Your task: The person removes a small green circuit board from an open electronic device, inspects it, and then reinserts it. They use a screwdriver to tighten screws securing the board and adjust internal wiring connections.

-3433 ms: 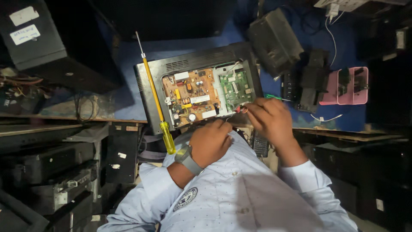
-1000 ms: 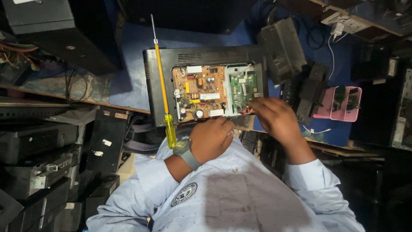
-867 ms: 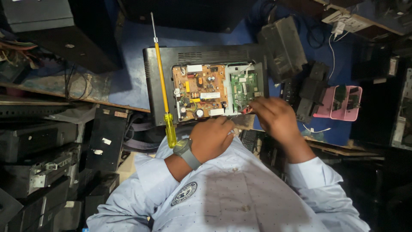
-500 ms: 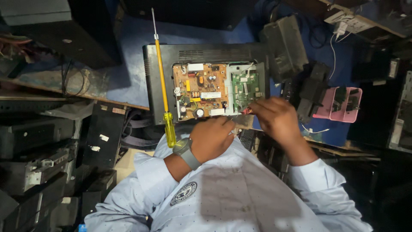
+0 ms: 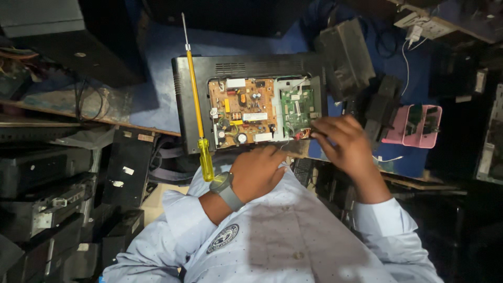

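An opened black device casing (image 5: 251, 65) lies on a blue surface, with a brown circuit board (image 5: 241, 112) and a smaller green circuit board (image 5: 297, 107) exposed inside. My left hand (image 5: 257, 172), a grey watch on its wrist, rests on the casing's lower edge with its fingers flat and holds nothing. My right hand (image 5: 343, 144) reaches the green board's lower right corner, fingertips pinched on a small red and white wire connector (image 5: 301, 134). A long yellow screwdriver (image 5: 198, 107) lies along the casing's left side, its handle beside my left wrist.
A black cover part (image 5: 343, 55) leans at the casing's upper right. A pink tray (image 5: 416, 126) with dark parts sits at the right, a white cable (image 5: 406, 50) above it. Stacked dark equipment (image 5: 47, 199) fills the left side, and a wooden table edge (image 5: 78, 112) runs there.
Both hands stay at almost the same places on the casing and the green board. The view has shifted slightly; the screwdriver has not moved.
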